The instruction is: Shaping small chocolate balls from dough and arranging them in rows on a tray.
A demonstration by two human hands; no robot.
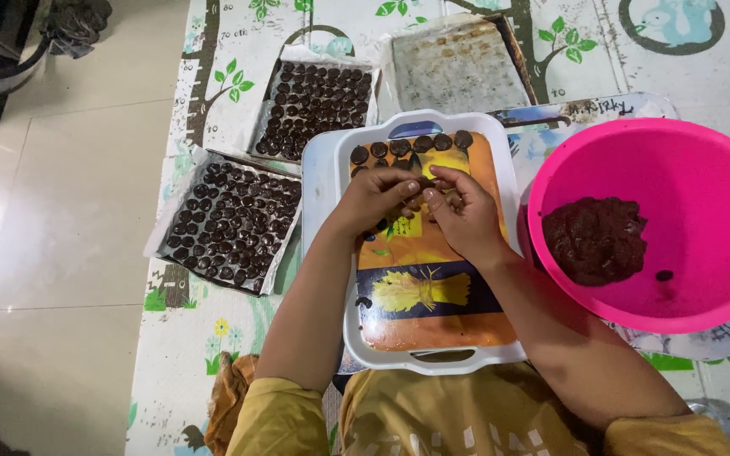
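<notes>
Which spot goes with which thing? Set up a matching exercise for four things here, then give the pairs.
Things:
1. pink bowl
2. white tray
3. full sheet of dark rounds
4. bare baking sheet

Places:
A. top middle of the mat, no rounds on it
B. under both hands
C. right side, holding dark dough
D. left of the tray, nearest the floor tiles

Pairs: 1-C, 2-B, 3-D, 4-A
</notes>
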